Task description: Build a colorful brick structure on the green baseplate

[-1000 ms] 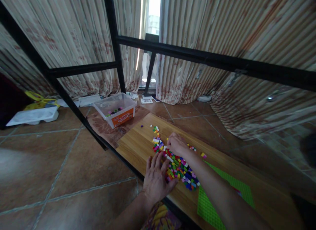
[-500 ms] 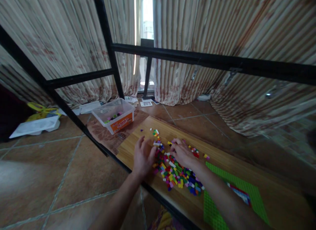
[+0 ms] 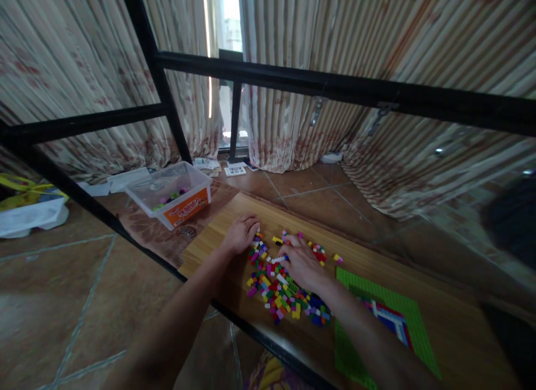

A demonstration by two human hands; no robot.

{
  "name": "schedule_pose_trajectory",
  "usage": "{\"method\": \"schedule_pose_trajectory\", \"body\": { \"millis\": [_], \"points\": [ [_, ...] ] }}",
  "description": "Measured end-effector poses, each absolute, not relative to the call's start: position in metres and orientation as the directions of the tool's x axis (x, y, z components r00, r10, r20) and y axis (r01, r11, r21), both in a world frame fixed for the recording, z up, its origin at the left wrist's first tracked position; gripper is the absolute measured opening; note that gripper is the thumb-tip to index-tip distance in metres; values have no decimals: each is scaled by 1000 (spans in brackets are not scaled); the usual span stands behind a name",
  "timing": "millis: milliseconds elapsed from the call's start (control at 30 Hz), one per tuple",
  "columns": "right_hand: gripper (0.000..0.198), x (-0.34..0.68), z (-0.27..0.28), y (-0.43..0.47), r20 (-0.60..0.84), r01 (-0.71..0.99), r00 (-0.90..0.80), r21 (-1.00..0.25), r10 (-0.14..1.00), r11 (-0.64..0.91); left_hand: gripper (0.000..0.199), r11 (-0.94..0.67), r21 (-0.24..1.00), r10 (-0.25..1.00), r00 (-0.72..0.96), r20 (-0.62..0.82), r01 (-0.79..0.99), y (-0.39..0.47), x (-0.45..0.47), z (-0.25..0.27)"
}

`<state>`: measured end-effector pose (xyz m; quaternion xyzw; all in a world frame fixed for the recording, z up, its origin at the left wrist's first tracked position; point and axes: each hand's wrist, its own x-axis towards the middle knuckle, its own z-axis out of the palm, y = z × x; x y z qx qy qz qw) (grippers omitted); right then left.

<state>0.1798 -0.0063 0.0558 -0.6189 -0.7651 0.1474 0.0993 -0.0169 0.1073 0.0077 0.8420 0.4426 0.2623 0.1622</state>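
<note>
Small multicoloured toy building bricks [image 3: 274, 292] lie in a loose pile on the wooden tabletop [image 3: 211, 233]. My left hand [image 3: 243, 233] rests low at the pile's far left edge, its fingers open and bent over a few bricks. My right hand [image 3: 302, 262] reaches into the upper part of the pile with curled fingers. Its fingertips are among the bricks, near a white toothed piece [image 3: 278, 260]; what they grip, if anything, is hidden. A green studded baseplate [image 3: 412, 317] lies under my right forearm, with a blue, white and red brick pattern [image 3: 391, 320] on it.
A clear plastic tub [image 3: 167, 191] with an orange label and some bricks inside stands on the floor beyond the table's left end. A black metal frame [image 3: 268, 71] crosses in front of striped curtains [image 3: 285, 122]. A white tray [image 3: 33, 217] sits far left.
My left hand has moved away to the far edge of the pile and now covers the bricks there. My right hand stays over the pile. The view has shifted right.
</note>
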Motion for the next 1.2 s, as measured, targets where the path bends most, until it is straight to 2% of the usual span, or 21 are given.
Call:
{"method": "schedule_pose_trajectory", "body": {
  "millis": [233,600,700,767,833,933,1067,1200],
  "points": [
    [7,182,46,-8,49,873,-208,-440,977,208,38,-623,628,762,544,352,466,76,-4,15],
    [10,180,47,-31,156,825,-90,-541,984,161,42,-468,721,879,350,323,511,38,30,21],
    [10,187,50,-37,251,786,45,-606,967,121,42,-442,743,895,303,327,503,31,40,22],
    [16,200,50,-38,320,743,214,-667,923,59,42,-428,757,903,276,330,494,29,45,23],
    [26,219,45,-36,345,679,423,-733,838,-40,42,-411,773,911,244,332,484,27,48,23],
    [35,250,32,-28,289,581,662,-780,692,-231,42,-388,798,922,189,339,461,27,51,22],
    [36,267,15,-15,236,541,733,-771,638,-336,39,-349,835,935,101,339,426,30,50,18],
    [34,248,9,-12,206,549,662,-788,721,-278,41,-333,852,939,61,339,404,34,41,17]
  ]
}}
